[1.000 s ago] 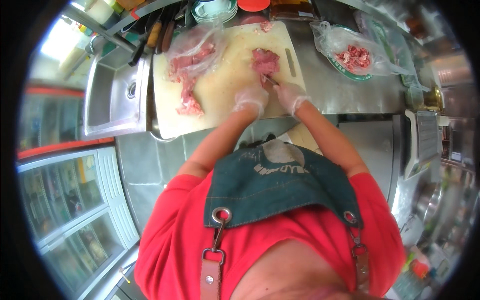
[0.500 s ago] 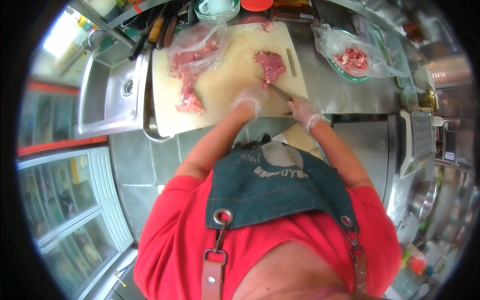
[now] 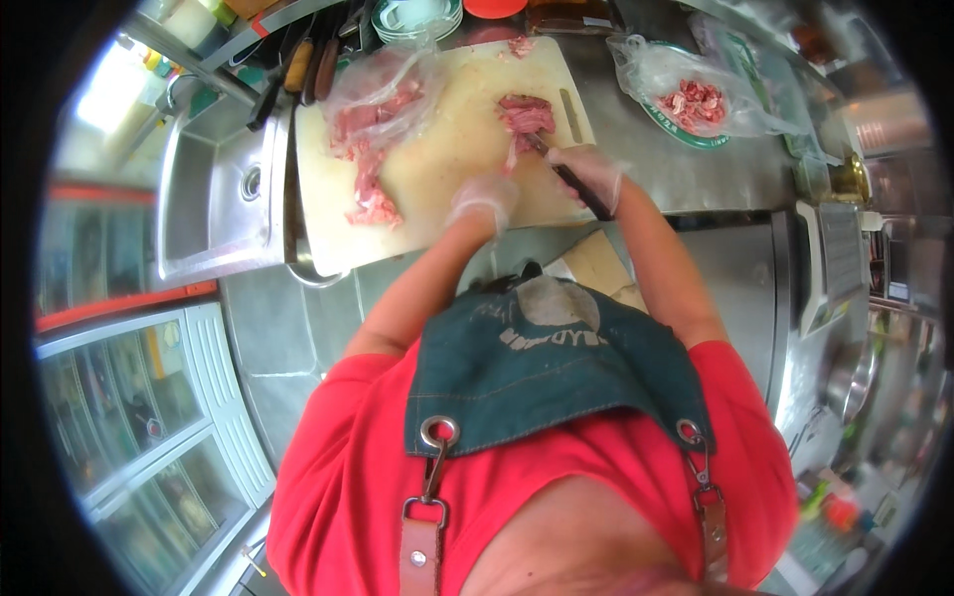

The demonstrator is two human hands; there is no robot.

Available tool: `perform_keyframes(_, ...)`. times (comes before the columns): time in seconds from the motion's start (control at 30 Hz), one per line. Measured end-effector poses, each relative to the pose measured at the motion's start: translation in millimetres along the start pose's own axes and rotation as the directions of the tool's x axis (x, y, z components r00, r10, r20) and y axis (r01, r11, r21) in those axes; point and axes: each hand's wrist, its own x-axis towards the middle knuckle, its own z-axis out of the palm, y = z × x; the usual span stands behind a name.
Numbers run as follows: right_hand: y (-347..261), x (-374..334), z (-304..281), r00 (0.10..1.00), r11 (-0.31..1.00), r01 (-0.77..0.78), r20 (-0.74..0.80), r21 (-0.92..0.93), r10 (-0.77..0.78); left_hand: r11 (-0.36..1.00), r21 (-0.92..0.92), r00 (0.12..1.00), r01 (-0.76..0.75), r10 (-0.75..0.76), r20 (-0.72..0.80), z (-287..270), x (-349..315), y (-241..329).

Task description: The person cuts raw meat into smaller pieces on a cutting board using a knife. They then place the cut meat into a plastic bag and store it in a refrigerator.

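In my right hand (image 3: 588, 171), which wears a clear plastic glove, I grip a knife (image 3: 584, 193) by its dark handle. The handle slants toward the counter's front edge, and the blade end meets the piece of red meat (image 3: 526, 114) on the white cutting board (image 3: 452, 119). My left hand (image 3: 484, 197), gloved too, is closed just below that piece. A pale strip of meat (image 3: 512, 155) runs from the piece to its fingertips, which are partly hidden. Left of the hands lies a bigger piece of meat (image 3: 369, 189), its far part under a clear plastic bag (image 3: 390, 94).
A steel sink (image 3: 221, 189) adjoins the board's left side. Several knives with wooden and dark handles (image 3: 298, 66) stand at the back left, beside stacked bowls (image 3: 417, 18). Right of the board, a green-rimmed plate (image 3: 686, 134) lined with plastic holds cut meat (image 3: 693, 102).
The knife has turned in my right hand, so its handle now points toward me. My right hand has shifted slightly up and left. The red meat looks folded; my left hand has barely moved.
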Motion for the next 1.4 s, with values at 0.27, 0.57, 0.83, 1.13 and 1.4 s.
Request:
perform_keyframes(0.27,44.8,-32.0,17.8,0.914,0.589,0.135,-0.129,-0.797,-0.384,0.995,-0.084,0.998,0.061,-0.063,-0.013,0.3,-2.9,4.8)
perform_keyframes(0.57,39.4,65.6,-28.1,0.902,0.149,0.062,-0.009,-0.987,-0.432,0.954,0.258,0.986,-0.155,0.166,-0.021,-0.4,-47.7,12.2)
perform_keyframes(0.83,70.5,5.4,-5.4,0.873,0.806,0.263,-0.225,-0.530,-0.433,0.604,-0.794,0.988,-0.065,0.150,0.033,-31.4,-59.5,-22.6)
perform_keyframes(1.13,67.4,-46.0,10.3,0.822,0.827,0.264,-0.333,-0.497,-0.463,0.834,-0.503,0.912,-0.225,-0.003,-0.411,-36.8,-21.2,-10.1)
perform_keyframes(1.4,47.6,-51.6,37.4,0.919,0.734,0.156,-0.175,-0.661,-0.353,0.984,-0.093,0.978,0.152,-0.164,-0.132,-50.6,-38.0,-2.7)
